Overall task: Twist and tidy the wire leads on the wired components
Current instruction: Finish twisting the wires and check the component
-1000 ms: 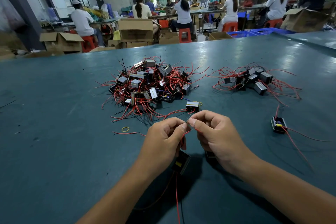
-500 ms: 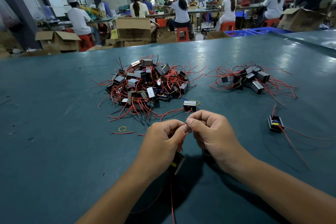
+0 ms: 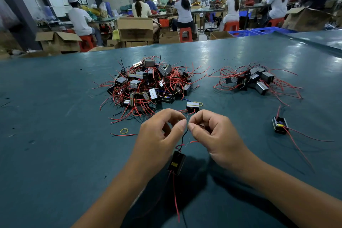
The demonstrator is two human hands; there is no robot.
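A small black wired component (image 3: pixel 176 162) with a yellow label hangs between my wrists above the green table (image 3: pixel 55 153). Its thin leads run up to my fingertips, and a red lead trails down toward me. My left hand (image 3: pixel 159 135) pinches the lead ends between thumb and forefinger. My right hand (image 3: pixel 212 135) pinches them from the other side, fingertips almost touching the left ones. A large pile of components (image 3: pixel 148 83) with red leads lies ahead. A smaller pile (image 3: pixel 257 80) lies at the right.
One component (image 3: pixel 192 107) sits just beyond my fingers, another single component (image 3: pixel 279 125) with long red leads at the right. A yellow rubber band (image 3: pixel 124 131) and a loose red wire (image 3: pixel 123 134) lie left of my hands. Seated people, cardboard boxes and stools fill the background.
My hands have opened slightly apart at the knuckles while still pinching the lead tips. The component now hangs lower and more in view between my wrists.
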